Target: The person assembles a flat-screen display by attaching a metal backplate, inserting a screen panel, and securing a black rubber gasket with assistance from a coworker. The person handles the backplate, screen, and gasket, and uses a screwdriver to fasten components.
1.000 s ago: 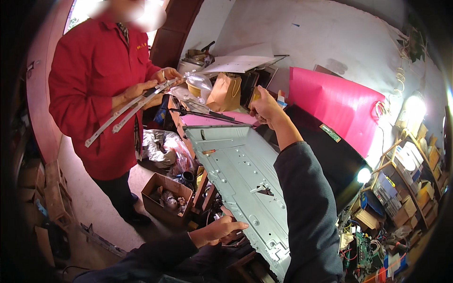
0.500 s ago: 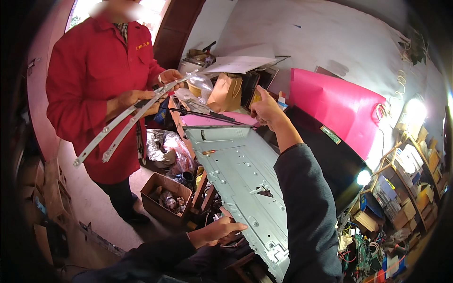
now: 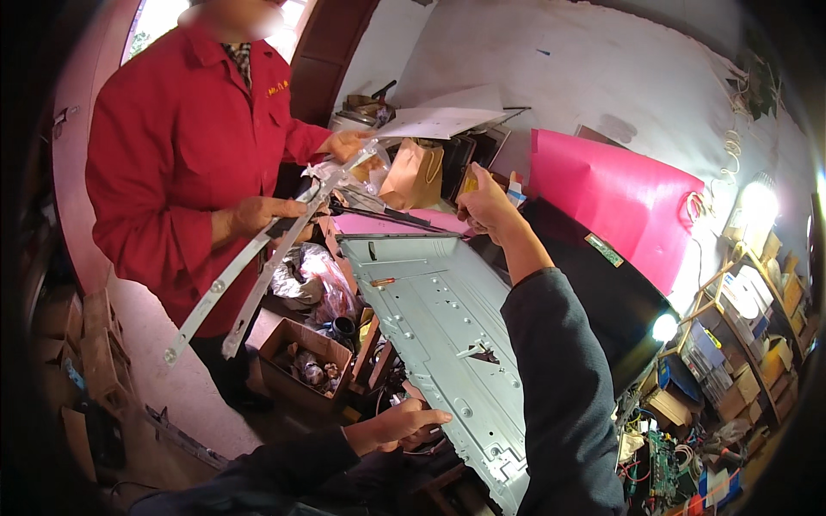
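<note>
A large grey sheet-metal panel [image 3: 422, 322], like the back plate of a flat screen, slopes away in front of me. My left hand [image 3: 400, 426] grips its near left edge, thumb on top and fingers mostly hidden beneath. Above the panel's far right side, my right hand [image 3: 489, 205] is raised, index finger stretched out and the other fingers curled, holding nothing. A small screwdriver [image 3: 384, 281] lies near the panel's far left corner. Across from my left side, a person in a red jacket [image 3: 189, 163] holds long pale strips with round lens-like dots [image 3: 215, 288] in both hands.
A dark flat screen [image 3: 572, 258] and a pink sheet [image 3: 615, 206] stand right of the panel. An open cardboard box [image 3: 305, 357] with odds and ends sits on the floor at left. Circuit boards and wires [image 3: 662, 456] crowd the lower right, near a lit lamp [image 3: 664, 328].
The person in red has shifted right with the strips, which now hang lower and closer to the panel. My hands and the panel have hardly moved.
</note>
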The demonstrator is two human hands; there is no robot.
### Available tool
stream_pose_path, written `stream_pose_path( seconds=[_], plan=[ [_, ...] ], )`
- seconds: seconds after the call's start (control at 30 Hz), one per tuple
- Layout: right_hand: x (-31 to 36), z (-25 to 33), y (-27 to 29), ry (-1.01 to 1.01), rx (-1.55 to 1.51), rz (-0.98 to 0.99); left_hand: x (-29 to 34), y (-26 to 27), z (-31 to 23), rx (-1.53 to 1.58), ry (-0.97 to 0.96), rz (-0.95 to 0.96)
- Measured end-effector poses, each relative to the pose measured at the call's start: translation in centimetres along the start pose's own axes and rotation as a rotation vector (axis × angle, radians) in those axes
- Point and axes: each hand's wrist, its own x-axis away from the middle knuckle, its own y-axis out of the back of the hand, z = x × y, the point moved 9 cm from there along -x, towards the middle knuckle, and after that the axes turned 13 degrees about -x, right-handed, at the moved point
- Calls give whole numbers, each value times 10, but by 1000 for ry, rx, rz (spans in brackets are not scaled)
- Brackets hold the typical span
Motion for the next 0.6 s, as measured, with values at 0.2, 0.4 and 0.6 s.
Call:
stream_pose_path(
  seconds=[0.2, 0.4, 0.6],
  plan=[
    [10, 3, -3, -21, 5, 28, 0, 0, 3, 27, -10, 16],
    [10, -7, -5, -19, 63, 34, 4, 3, 0, 14, -1, -25],
    [19, -7, -2, -27, 88, 54, 3, 3, 1, 0, -23, -19]
  ],
)
